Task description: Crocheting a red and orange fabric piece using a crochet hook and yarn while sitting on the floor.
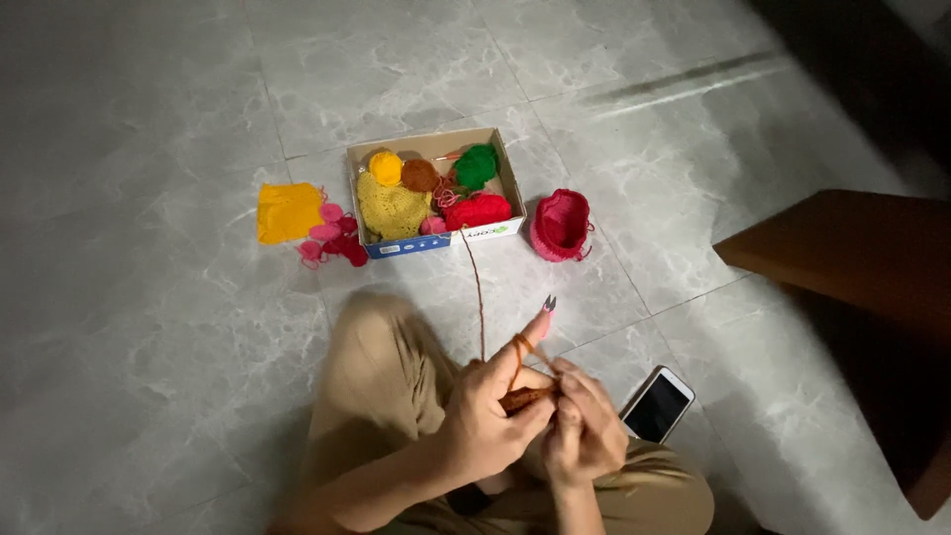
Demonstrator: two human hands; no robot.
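My left hand [492,413] and my right hand [584,426] meet above my lap, both gripping a small piece of brown crochet work [523,397]. A brown yarn strand [477,287] loops over my raised left index finger and runs up to the cardboard box [433,145] on the floor. The box holds a yellow yarn ball [385,166], a brown ball [420,175], a green ball [476,165], a red ball [478,210] and a yellow crocheted piece [391,210]. A hook is not clearly visible in my right hand.
A yellow crocheted square [286,211] and pink crocheted bits [332,236] lie left of the box. A red-pink crocheted pouch [561,225] sits to its right. A phone [659,404] lies by my right knee. Brown furniture [852,258] stands at the right.
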